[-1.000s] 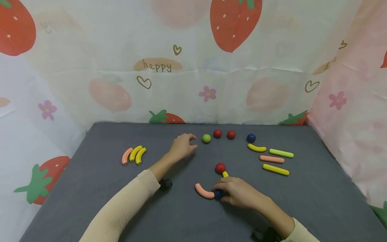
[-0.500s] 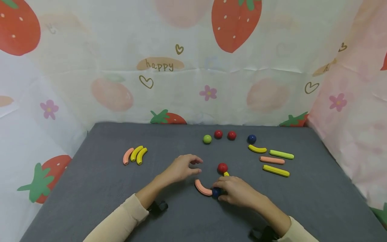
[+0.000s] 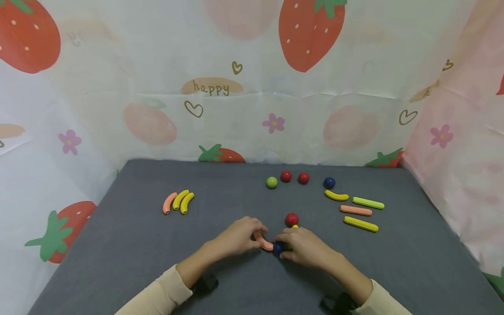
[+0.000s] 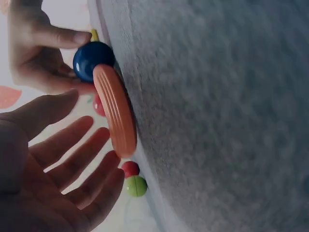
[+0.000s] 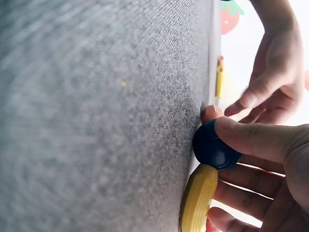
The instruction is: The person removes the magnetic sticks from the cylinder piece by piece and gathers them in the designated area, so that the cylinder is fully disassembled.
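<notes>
Near the table's middle my right hand [image 3: 308, 247] pinches a dark blue ball [image 5: 212, 147] between thumb and fingers. One end of a curved, ridged pink stick [image 4: 116, 113] meets the ball. A yellow stick [image 5: 200, 198] joins the ball on another side; in the head view the right hand mostly hides it. Beyond the yellow stick lies a red ball [image 3: 292, 219]. My left hand [image 3: 238, 237] is at the pink stick, thumb and fingers spread apart. In the left wrist view its fingertips are right at the stick's side.
Two curved yellow sticks [image 3: 184, 202] and a curved pink one [image 3: 169, 203] lie at the left. Along the back are a green ball [image 3: 271, 182], two red balls [image 3: 303, 177] and a blue ball [image 3: 329, 182]. Several sticks, including a straight pink one [image 3: 356, 210], lie at the right.
My left hand has come from near the green ball toward me, down to the pink stick. The right hand stays at the blue ball, which has shifted slightly left with the pink stick.
</notes>
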